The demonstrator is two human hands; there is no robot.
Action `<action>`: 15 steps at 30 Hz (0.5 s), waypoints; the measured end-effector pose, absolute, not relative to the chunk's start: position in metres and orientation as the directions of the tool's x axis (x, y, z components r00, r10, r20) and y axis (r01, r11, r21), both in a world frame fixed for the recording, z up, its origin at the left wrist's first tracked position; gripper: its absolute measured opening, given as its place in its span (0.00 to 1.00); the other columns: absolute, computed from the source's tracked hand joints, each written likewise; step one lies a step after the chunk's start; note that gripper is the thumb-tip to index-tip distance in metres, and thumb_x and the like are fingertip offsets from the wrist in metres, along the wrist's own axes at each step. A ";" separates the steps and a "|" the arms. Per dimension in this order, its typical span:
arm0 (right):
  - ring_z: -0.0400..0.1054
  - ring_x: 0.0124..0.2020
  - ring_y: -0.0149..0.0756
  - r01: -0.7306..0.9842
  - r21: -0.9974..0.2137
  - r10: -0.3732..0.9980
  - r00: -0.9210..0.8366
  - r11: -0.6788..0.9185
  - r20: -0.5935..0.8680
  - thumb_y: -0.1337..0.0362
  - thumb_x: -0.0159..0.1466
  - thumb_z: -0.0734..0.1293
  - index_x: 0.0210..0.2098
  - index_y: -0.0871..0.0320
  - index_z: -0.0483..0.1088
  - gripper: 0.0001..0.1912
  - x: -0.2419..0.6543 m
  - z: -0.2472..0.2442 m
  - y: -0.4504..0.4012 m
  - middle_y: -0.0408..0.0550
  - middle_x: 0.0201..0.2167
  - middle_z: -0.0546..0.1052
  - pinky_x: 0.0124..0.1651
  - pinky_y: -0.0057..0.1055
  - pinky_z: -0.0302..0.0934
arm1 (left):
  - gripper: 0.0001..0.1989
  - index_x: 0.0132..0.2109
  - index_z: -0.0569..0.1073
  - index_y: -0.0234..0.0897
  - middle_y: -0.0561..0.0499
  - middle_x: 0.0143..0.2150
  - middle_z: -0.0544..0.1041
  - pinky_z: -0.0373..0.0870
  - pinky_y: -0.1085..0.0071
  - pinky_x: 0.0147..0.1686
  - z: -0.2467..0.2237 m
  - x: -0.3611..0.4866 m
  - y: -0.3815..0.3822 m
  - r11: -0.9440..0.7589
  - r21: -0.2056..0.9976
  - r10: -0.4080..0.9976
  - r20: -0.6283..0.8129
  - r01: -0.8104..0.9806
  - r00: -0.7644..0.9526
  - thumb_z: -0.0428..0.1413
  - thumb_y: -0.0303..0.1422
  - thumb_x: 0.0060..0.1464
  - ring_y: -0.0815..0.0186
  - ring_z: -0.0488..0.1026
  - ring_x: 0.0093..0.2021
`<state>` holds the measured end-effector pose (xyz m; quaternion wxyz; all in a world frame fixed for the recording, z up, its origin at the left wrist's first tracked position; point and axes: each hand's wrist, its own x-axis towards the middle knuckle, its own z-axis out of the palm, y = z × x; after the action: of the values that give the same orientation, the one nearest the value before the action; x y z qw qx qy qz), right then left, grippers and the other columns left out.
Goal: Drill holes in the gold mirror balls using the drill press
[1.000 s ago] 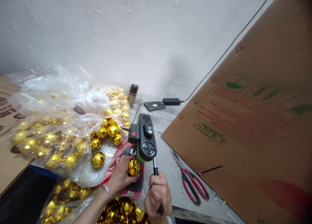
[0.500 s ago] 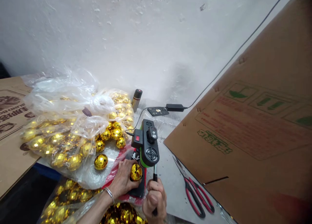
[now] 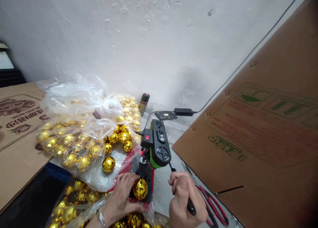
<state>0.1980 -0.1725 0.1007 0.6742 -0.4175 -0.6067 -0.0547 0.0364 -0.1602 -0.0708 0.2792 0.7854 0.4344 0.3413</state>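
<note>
A gold mirrored ball (image 3: 140, 189) is at my left hand (image 3: 121, 195), which curls round its left side, fingers above and thumb below, over the black base (image 3: 145, 175) of a small lever press. My right hand (image 3: 186, 201) is closed round the press's black-ended lever (image 3: 191, 207), to the right of the ball. The press's black and green head (image 3: 160, 143) stands above and behind the ball. Another loose gold ball (image 3: 108, 164) lies on clear plastic to the left.
Clear bags of gold balls (image 3: 74, 145) crowd the left, with another bag (image 3: 74, 201) in front. A large carton (image 3: 248, 128) leans in at right, beside red-handled scissors (image 3: 213, 205). Behind are a spray can (image 3: 144, 103) and a black power adapter (image 3: 184, 112).
My left hand has drawn the gold ball towards me, away from beneath the press head. My right hand has swung the lever to the right. The view has shifted slightly.
</note>
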 end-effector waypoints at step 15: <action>0.64 0.26 0.27 0.576 -0.450 0.421 0.193 0.683 0.886 0.79 0.71 0.59 0.29 0.57 0.64 0.16 0.201 0.070 -0.180 0.40 0.24 0.68 0.28 0.27 0.57 | 0.24 0.63 0.70 0.41 0.41 0.60 0.77 0.78 0.52 0.55 -0.048 -0.033 -0.126 -0.210 0.731 0.955 0.296 0.649 -0.024 0.56 0.42 0.62 0.49 0.79 0.56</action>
<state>0.2010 -0.1802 0.0704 0.6641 -0.3940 -0.6327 -0.0583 -0.0326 -0.1255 -0.0485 0.1941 0.6711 0.5976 0.3935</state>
